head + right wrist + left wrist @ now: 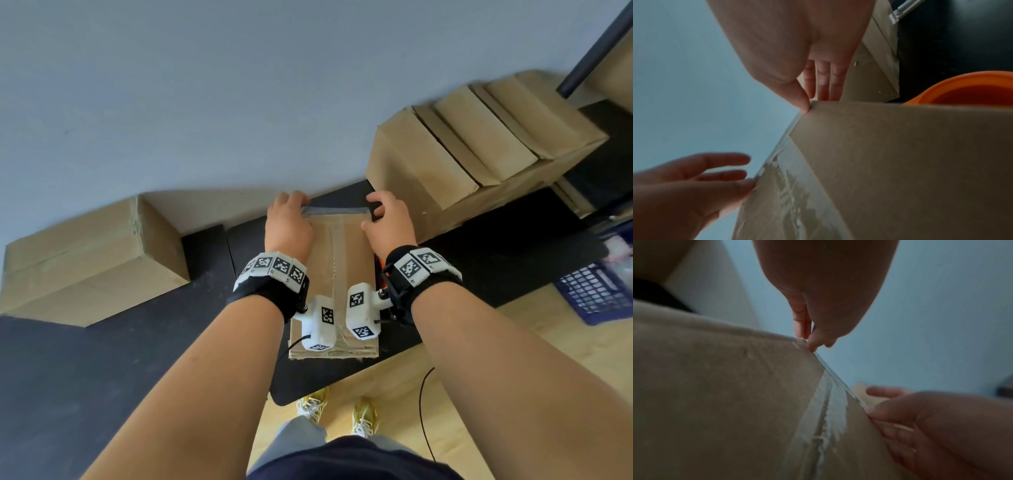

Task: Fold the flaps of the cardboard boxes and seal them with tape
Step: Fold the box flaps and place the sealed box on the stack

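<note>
1. Nearest to me were my yellow shoes (339,411) on a pale wooden floor (394,404), with a thin black cable (423,411) running across it.
2. I stood at a black counter (102,359) whose near edge ended just ahead of my feet.
3. The cardboard box (356,267) I was sealing lay on that counter right in front of me, flaps folded shut, a strip of clear tape (335,260) running down its middle seam.
4. My left hand (287,226) sat on the box's far left corner; its fingers (813,344) pinched the tape at the far edge.
5. My right hand (388,222) sat on the far right corner, thumb pressed to the edge and its fingers (826,84) straight, reaching down over the far side.
6. A second strip of tape (334,210) stretched along the far edge between my two hands.
7. Just right of the box, something orange (966,91) showed, largely hidden behind the box.
8. Farther left on the counter stood a closed brown box (85,260).
9. To the far right, several more cardboard boxes (479,147) were stacked against one another.
10. At the right edge sat a blue plastic crate (596,291) on the floor.
11. Beyond everything rose a plain grey-blue wall (205,85), with a dark pole (596,51) slanting across its right corner.
</note>
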`<action>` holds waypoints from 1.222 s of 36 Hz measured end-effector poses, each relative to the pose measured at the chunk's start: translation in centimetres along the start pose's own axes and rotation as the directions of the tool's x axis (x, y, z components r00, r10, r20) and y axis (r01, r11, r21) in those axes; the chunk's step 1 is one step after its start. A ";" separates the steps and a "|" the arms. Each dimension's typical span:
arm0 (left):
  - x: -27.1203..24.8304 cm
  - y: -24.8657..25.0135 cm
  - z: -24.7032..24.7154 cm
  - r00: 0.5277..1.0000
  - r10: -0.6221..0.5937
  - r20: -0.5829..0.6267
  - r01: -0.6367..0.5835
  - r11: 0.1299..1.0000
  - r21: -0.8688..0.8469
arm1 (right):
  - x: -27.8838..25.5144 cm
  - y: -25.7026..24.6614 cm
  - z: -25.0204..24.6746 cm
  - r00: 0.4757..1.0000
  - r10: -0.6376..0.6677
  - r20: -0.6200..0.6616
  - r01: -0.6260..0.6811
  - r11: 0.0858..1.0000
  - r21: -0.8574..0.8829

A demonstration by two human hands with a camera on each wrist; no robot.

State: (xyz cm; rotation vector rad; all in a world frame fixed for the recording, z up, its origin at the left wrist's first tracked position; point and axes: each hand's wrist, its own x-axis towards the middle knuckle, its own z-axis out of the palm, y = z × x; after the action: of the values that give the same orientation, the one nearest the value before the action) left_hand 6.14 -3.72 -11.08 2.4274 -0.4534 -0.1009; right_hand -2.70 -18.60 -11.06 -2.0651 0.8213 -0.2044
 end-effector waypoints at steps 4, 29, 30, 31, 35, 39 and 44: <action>0.2 0.1 0.4 0.988 0.093 0.125 -0.108 0.987 0.118 | 0.5 -0.1 0.4 0.998 -0.012 0.069 0.014 0.999 -0.038; 0.2 -1.9 0.8 0.953 -0.156 0.259 0.237 0.916 -0.324 | 0.9 0.8 -0.4 0.968 0.076 0.240 -0.122 0.976 0.183; 0.1 -2.0 0.8 0.953 -0.156 0.260 0.241 0.911 -0.335 | 0.8 0.8 -0.4 0.968 0.074 0.240 -0.120 0.976 0.183; 0.0 -2.0 0.7 0.951 -0.156 0.268 0.245 0.908 -0.340 | 0.7 0.9 -0.4 0.967 0.076 0.244 -0.122 0.976 0.182; -0.2 -1.6 0.7 0.942 -0.159 0.297 0.254 0.914 -0.317 | 0.6 0.5 -0.6 0.946 0.102 0.307 -0.157 0.975 0.160; -0.6 -0.9 1.2 0.916 -0.223 0.335 0.319 0.909 -0.267 | 0.5 0.0 -0.8 0.935 0.110 0.336 -0.147 0.986 0.085; -1.0 -0.5 1.3 0.917 -0.224 0.329 0.292 0.941 -0.173 | 0.2 0.4 -0.9 0.934 0.111 0.338 -0.157 0.982 0.109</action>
State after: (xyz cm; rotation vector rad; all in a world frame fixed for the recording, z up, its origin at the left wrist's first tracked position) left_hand 5.12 -3.86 -12.45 2.2447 -0.2341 -0.6183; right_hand -3.10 -19.51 -10.92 -1.8408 0.7152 0.1574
